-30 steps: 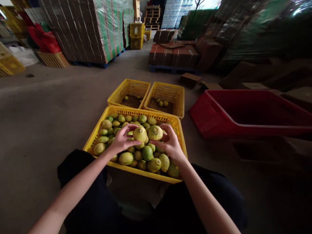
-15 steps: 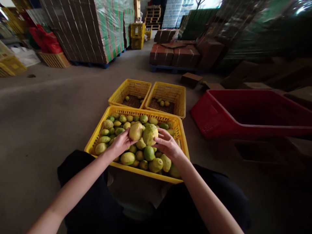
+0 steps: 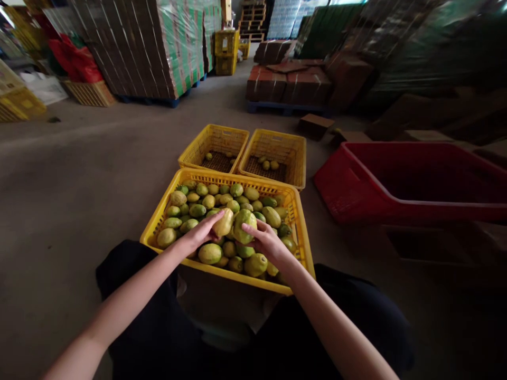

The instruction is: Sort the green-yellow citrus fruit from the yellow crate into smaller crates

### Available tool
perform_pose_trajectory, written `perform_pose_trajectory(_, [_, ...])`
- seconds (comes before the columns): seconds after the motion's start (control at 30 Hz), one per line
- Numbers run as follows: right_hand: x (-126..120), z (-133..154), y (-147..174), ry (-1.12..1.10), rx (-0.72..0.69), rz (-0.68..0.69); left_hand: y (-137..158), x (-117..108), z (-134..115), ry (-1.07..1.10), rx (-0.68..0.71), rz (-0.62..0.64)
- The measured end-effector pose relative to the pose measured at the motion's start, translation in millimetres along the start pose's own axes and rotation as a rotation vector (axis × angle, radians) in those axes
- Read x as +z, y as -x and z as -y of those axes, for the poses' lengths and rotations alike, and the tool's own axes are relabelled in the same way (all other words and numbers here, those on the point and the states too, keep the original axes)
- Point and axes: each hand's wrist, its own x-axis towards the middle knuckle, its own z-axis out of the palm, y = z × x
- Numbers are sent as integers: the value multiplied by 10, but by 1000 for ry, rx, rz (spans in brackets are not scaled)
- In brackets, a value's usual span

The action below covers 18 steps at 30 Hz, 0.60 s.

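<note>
In the head view, the left hand (image 3: 203, 233) grasps a yellow fruit (image 3: 223, 222), thumb on top; the right hand (image 3: 270, 240) grips a greener fruit (image 3: 244, 226), thumb across its near side; the 2 fruits are side by side above the middle of a yellow crate (image 3: 303, 237), over many loose yellow and green fruits (image 3: 210, 254) that fill it; the crate sits in front of the person, between 2 knees in dark trousers (image 3: 356, 316); just beyond it stand 2 more yellow crates, a left one (image 3: 190, 150) and a right one (image 3: 298, 161), each with a few fruits on its floor; to the right is a red tub (image 3: 338, 192); farther off are a small cardboard box (image 3: 316, 126), strapped cartons (image 3: 273, 84) on a blue pallet (image 3: 285, 109) and a tall wrapped stack (image 3: 180, 47).
</note>
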Motion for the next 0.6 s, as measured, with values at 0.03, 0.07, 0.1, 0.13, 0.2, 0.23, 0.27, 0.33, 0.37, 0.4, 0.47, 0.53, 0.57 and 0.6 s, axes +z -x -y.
perform_pose_trajectory(0.03, [-8, -4, -13, -1, 4, -5, -3, -1, -12, 33, -1, 1])
perform_pose_trajectory(0.07, [-14, -2, -27, -3, 8, -14, -10, -5, -20, 70, 4, 15])
perform_pose_trajectory(0.1, [-18, 3, -39, -10, 11, -28, -19, -11, -26, 105, 10, 36])
perform_pose_trajectory(0.13, [-20, 10, -49, -22, 10, -48, -29, -19, -30, 139, 15, 54])
perform_pose_trajectory(0.2, [-19, 25, -62, -56, 2, -90, -48, -31, -31, 193, 21, 66])
perform_pose_trajectory(0.23, [-17, 30, -65, -71, -1, -102, -55, -35, -31, 208, 25, 63])
perform_pose_trajectory(0.27, [-15, 31, -66, -82, -2, -108, -58, -36, -30, 214, 27, 55])
perform_pose_trajectory(0.33, [-15, 29, -63, -98, 3, -98, -57, -32, -28, 209, 36, 39])
perform_pose_trajectory(0.37, [-18, 26, -60, -108, 10, -87, -54, -29, -25, 200, 48, 33])
perform_pose_trajectory(0.4, [-22, 24, -57, -117, 15, -76, -51, -25, -21, 189, 66, 28])
perform_pose_trajectory(0.47, [-33, 26, -52, -127, 26, -63, -43, -19, -12, 164, 109, 24])
perform_pose_trajectory(0.53, [-48, 34, -51, -129, 31, -53, -33, -15, -7, 164, 135, 30])
perform_pose_trajectory(0.57, [-55, 40, -52, -131, 31, -47, -28, -13, -7, 177, 134, 37])
perform_pose_trajectory(0.6, [-62, 46, -55, -135, 32, -38, -25, -10, -10, 196, 127, 43])
